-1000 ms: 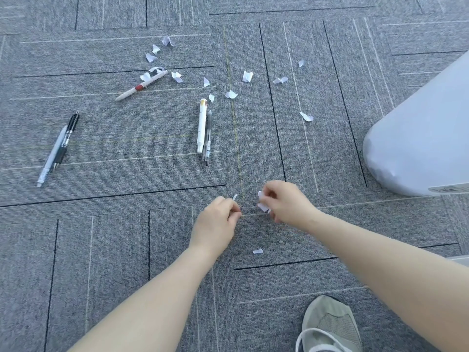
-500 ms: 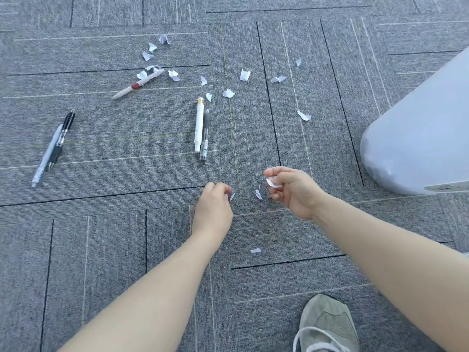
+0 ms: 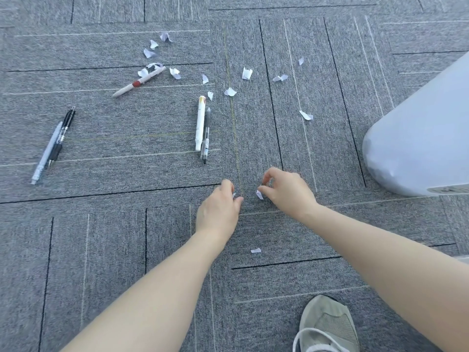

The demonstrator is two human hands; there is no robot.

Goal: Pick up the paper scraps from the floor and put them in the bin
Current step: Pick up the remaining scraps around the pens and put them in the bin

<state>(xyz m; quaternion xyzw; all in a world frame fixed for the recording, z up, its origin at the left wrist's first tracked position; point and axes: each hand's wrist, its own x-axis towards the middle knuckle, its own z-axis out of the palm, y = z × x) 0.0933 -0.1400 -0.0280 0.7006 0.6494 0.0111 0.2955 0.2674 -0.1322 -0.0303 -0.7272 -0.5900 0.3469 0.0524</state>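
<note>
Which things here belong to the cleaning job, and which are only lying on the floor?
For the job:
- paper scraps scattered on the carpet
- small scrap at the right hand
- left hand, pinching a scrap
- white bin

Just lying about:
- pens in the middle
- pens at left
- pen with red band
- shoe

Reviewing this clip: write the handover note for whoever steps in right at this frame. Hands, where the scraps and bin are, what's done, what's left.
Left hand: low over the carpet, fingers pinching a small scrap.
Right hand: beside it, pinching another scrap at floor level.
Bin: on the right, apart from both hands.
Done: nothing visibly binned yet; the bin's inside is not in view.
Left: one stray scrap between the forearms, a scatter of scraps farther out among the pens. Leave the pens; bin only paper.
</note>
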